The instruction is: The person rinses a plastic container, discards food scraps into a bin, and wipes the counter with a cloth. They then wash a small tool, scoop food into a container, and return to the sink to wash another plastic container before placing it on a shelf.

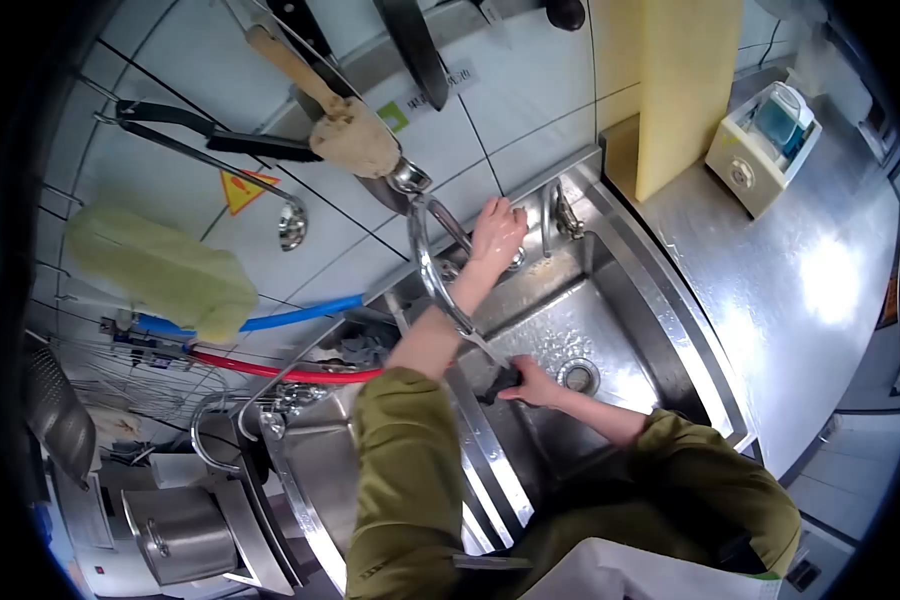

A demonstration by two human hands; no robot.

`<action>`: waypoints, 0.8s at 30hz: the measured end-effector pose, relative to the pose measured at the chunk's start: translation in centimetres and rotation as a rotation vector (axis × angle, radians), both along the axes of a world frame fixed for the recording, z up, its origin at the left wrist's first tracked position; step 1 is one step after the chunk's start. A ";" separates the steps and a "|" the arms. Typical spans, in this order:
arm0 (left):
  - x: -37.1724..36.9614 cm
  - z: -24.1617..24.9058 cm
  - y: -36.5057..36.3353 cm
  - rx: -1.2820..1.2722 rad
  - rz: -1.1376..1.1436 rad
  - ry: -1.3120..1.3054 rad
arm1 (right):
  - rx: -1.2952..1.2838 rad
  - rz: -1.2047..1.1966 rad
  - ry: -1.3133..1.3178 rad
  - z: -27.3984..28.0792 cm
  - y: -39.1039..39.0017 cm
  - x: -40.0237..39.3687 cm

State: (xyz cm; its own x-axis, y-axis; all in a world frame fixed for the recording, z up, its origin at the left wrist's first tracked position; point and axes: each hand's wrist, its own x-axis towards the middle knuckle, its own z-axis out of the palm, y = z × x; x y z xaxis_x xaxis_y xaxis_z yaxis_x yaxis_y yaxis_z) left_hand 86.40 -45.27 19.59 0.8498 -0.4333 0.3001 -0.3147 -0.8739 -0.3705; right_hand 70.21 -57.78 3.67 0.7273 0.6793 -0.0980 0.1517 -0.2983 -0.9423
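My left hand (500,232) reaches to the back rim of the sink (610,320), its fingers curled at the tap handle (517,258), which they partly cover. The curved chrome spout (425,250) arches beside my left forearm, and a stream of water (492,352) falls from it. Low in the basin, my right hand (532,385) grips a small black thing (502,384) under that stream; its kind is not clear. Near the right hand lies the round drain (578,376), and the basin floor is wet.
A steel counter (810,270) to the right bears a cream-coloured box (760,150) and a yellow board (685,90). Ladles, a brush (260,146) and a yellow-green cloth (160,265) hang on the tiled wall. A second basin (320,455) and a steel pot (180,535) are at left.
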 end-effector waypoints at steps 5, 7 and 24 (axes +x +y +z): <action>-5.4 -2.2 -2.6 -0.644 0.042 -0.189 | 0.176 -0.172 0.152 3.8 -4.2 0.7; -12.3 -7.3 -3.9 -0.884 0.451 -0.024 | 0.148 -0.120 -0.119 6.0 -6.0 0.8; -20.4 -7.9 -14.8 -2.445 0.295 0.527 | 0.447 0.097 0.329 12.3 -12.5 -0.3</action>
State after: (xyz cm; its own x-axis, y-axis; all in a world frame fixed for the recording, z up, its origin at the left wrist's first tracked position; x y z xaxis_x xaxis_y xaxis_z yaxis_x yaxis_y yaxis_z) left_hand 65.96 -60.06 11.65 0.9253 0.2459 -0.2888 0.1305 0.5085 0.8511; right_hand 69.88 -70.30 15.93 0.6390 0.7692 0.0033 -0.1649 0.1412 -0.9762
